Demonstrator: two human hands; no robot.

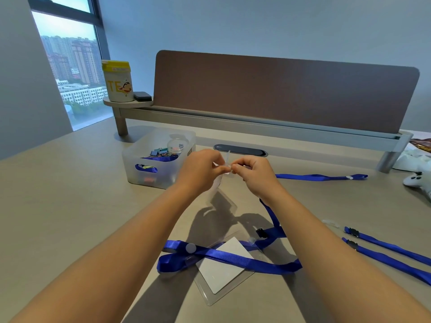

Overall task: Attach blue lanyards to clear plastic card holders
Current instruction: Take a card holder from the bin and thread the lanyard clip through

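Forearms: both bare arms reach from the bottom edge up to the middle of the view, over the things lying nearest on the table [70, 206].
Near card holder [224, 276]: clear plastic, flat on the table between the arms, with a white card [225, 264] inside.
Near lanyard [224, 256]: blue strap looped across that card holder, a white round bead on it at the left, a black clip at its right end; one run of strap climbs toward the right wrist.
Left hand [200, 167]: raised above the table, fingers curled, pinching the top of a second clear card holder [218, 183] that hangs down from the pinch.
Right hand [253, 173]: raised, fingertips meeting the left ones, fingers curled on a small clear strap piece; exactly what it pinches is too small to tell.
In the way: the hands hide the joint between them, and their shadows fall on the table below.
Right side: two more blue lanyards [387, 250] with black clips lie side by side; another blue lanyard [321, 177] lies farther back; a white game controller [419, 181] sits at the edge.
Bin [158, 159]: frosted plastic, left of the hands, holding binder clips, a small round clear tub and blue strap.
Back: brown divider panel [279, 89] on a raised shelf; at the shelf's left end a yellow-lidded tub [117, 81] with a cartoon figure and a small black case [142, 96].
Writing: "TE" in yellow on the tub; the rest is unreadable.
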